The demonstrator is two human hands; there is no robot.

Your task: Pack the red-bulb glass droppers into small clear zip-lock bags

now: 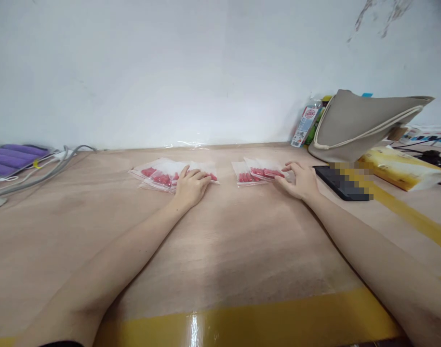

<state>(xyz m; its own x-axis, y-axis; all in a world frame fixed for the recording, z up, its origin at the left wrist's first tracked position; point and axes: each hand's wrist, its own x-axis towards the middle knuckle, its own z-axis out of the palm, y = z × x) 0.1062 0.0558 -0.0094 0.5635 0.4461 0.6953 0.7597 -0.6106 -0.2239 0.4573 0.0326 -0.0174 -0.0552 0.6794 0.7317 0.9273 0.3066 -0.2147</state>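
Observation:
Two groups of small clear plastic bags holding red pieces lie on the wooden table near the wall. My left hand (191, 185) rests with its fingers curled loosely on the left pile of bags (158, 174). My right hand (299, 180) lies palm down with its fingers bent at the right edge of the right pile of bags (256, 173), the fingertips touching the top bag. Neither hand lifts a bag off the table.
A grey bag with a white cord (354, 126) stands at the back right, with a bottle (306, 123) behind it. A dark phone (338, 182) and a yellow tissue pack (397, 168) lie right of my right hand. Purple items (14, 156) and grey cables (50, 168) sit far left. Yellow tape (242, 323) edges the table.

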